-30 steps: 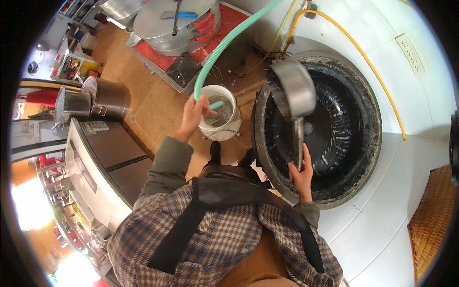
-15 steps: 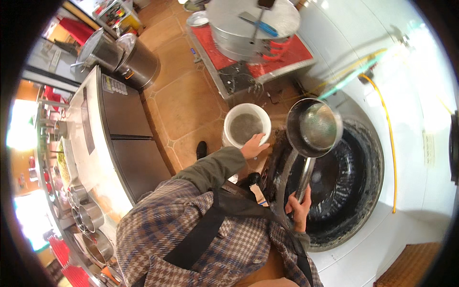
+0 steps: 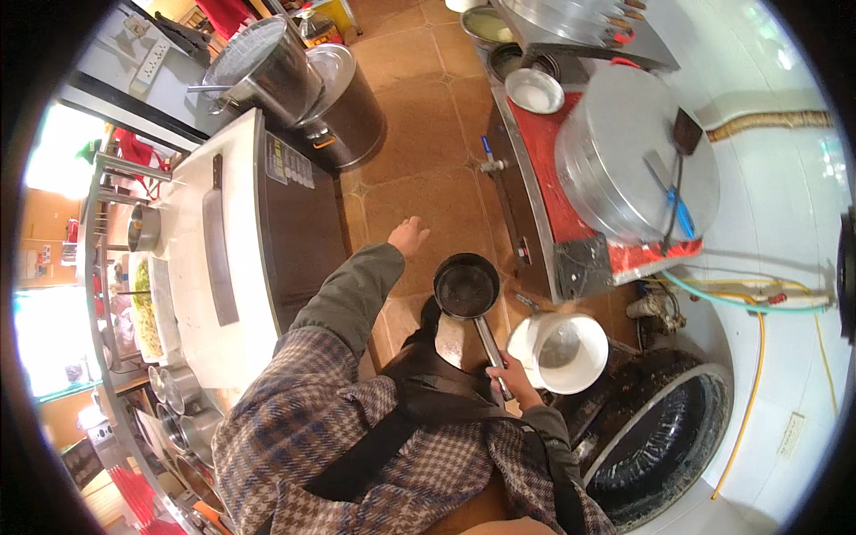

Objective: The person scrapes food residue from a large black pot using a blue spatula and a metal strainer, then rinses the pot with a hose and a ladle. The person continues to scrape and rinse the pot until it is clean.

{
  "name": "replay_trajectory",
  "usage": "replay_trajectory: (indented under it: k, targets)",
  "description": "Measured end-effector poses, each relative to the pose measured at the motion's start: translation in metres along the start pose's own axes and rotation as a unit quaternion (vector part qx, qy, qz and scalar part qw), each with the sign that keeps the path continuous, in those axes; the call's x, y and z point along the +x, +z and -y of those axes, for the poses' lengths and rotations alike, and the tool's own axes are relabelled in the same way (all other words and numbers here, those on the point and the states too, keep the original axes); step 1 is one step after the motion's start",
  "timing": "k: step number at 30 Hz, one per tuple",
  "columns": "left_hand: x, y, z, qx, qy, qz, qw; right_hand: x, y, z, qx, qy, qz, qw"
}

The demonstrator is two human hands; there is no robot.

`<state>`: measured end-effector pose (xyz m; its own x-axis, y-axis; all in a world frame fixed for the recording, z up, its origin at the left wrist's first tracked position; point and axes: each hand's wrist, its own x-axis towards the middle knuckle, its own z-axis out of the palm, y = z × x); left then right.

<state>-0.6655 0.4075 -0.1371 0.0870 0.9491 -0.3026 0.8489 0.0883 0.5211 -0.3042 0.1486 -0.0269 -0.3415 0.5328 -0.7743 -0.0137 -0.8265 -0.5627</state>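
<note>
- Long-handled pan: formerly above the black basin, now over the floor, left of the white bucket.
- Right hand: fingers remain clenched around its handle.
- Left hand: gone from the bucket's rim, fingers loosely released over the tiled floor.

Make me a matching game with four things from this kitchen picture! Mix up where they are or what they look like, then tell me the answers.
Things:
1. long-handled pan
2. bucket
3. big knife
4. left hand

Clues:
A. lying on the pale counter
B. holding nothing
C. round and white
D. held in the right hand

Right pairs: 1-D, 2-C, 3-A, 4-B
</note>
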Motion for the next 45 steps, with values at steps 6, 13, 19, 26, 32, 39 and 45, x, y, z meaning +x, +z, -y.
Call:
replay_trajectory:
  k: [6,13,19,26,32,39,45]
  targets:
    - [0.079,-0.041,-0.004,0.019,0.051,-0.004,0.999,0.116,0.013,0.053,0.002,-0.014,-0.013,1.0]
    - [0.182,-0.009,-0.016,0.069,0.091,0.123,0.986,0.252,-0.014,0.089,-0.027,-0.02,-0.054,0.998]
    - [0.304,0.038,-0.039,0.126,0.225,0.062,0.964,0.362,-0.03,0.087,0.016,-0.018,-0.093,0.995]
    - [0.435,0.095,-0.046,0.259,0.465,-0.003,0.847,0.455,-0.025,0.063,0.056,-0.053,-0.148,0.986]
    - [0.469,0.102,-0.043,0.182,0.478,0.116,0.851,0.48,-0.015,0.065,0.089,-0.049,-0.157,0.982]
    - [0.453,0.098,-0.041,0.223,0.317,0.2,0.9,0.486,-0.012,0.081,0.134,-0.088,-0.13,0.978]
    - [0.447,0.101,-0.036,0.21,0.315,0.199,0.904,0.494,-0.009,0.088,0.16,-0.114,-0.11,0.974]
